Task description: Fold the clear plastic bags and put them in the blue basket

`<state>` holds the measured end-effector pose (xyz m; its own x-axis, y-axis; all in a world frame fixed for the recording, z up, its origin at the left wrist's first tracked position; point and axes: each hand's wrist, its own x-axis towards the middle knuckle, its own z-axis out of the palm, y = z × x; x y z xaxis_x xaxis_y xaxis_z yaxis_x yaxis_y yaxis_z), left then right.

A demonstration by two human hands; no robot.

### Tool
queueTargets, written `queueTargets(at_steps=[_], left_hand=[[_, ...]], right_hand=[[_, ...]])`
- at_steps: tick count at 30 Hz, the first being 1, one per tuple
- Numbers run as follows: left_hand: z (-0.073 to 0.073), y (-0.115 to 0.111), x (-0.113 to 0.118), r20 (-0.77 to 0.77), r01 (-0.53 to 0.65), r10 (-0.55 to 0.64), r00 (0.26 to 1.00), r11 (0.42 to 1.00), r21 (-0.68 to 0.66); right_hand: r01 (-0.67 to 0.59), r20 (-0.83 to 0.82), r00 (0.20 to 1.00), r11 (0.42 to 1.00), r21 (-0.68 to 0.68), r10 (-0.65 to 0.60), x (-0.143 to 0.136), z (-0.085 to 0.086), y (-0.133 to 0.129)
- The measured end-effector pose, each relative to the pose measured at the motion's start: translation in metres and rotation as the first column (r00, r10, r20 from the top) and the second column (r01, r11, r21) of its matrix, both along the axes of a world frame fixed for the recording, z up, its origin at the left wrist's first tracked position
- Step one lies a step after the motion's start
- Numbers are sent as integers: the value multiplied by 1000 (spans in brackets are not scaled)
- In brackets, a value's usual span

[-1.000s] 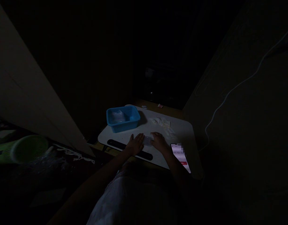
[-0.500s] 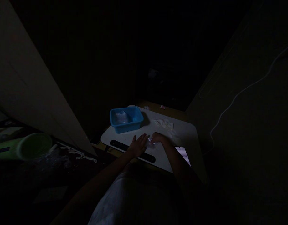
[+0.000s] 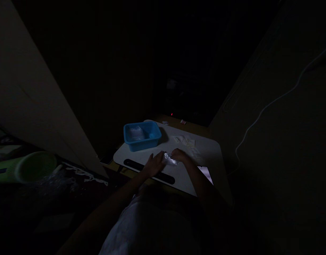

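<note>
In the head view, a small piece of shiny clear plastic wrapping (image 3: 169,159) sits between my two hands above the white table (image 3: 179,175). My right hand (image 3: 178,155) pinches the plastic at its right side, its fingers curled inward. My left hand (image 3: 153,165) is at the left edge of the plastic, fingers stretched forward and thumb apart; its fingertips seem to touch it. Dim light hides the finer details. Beyond the left hand stands a blue plastic basin (image 3: 142,145) with a clear-wrapped pack (image 3: 136,133) inside.
Crumpled whitish pieces (image 3: 185,140) lie on the table's far right half. A lit phone (image 3: 205,174) rests beside my right forearm. A green basket (image 3: 35,166) lies at the far left, and a white cable (image 3: 269,105) runs down the right wall.
The plastic has risen and spread between my hands, catching more light. My left hand has turned slightly, its fingers closer together at the plastic. My right hand keeps its pinch.
</note>
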<state>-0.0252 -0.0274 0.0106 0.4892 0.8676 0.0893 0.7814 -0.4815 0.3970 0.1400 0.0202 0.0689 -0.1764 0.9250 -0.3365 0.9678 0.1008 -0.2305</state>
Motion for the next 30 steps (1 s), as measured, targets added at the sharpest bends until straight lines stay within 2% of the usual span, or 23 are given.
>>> queueTargets(at_steps=[2, 3, 6, 8, 11, 16, 23, 30], left_hand=[[-1, 2, -3, 74, -44, 47, 996, 998, -35], [-1, 3, -4, 98, -61, 64, 993, 997, -42], [-4, 4, -5, 130, -70, 73, 989, 997, -27], [-7, 5, -5, 139, -71, 70, 988, 997, 3], [-10, 6, -6, 146, -79, 67, 987, 994, 73], [-11, 5, -6, 29, -28, 24, 999, 988, 151], [-10, 2, 2, -203, 91, -41, 978, 965, 245], [-8, 1, 2, -264, 141, -77, 961, 962, 234]], right_hand=[[26, -2, 1000, 988, 152, -26, 3, 2, -7], [29, -5, 1000, 963, 266, -29, 4, 3, -12], [-38, 9, 999, 805, 593, 40, 6, 1, -28], [-116, 39, 992, 738, 665, 121, 7, -5, -41], [-190, 66, 978, 725, 662, 197, 8, -20, -58], [-180, 35, 979, 776, 604, 199, 10, -41, -76], [-93, -37, 988, 777, 623, 148, 8, -53, -76], [-117, 58, 993, 809, 576, 102, -19, -63, -77]])
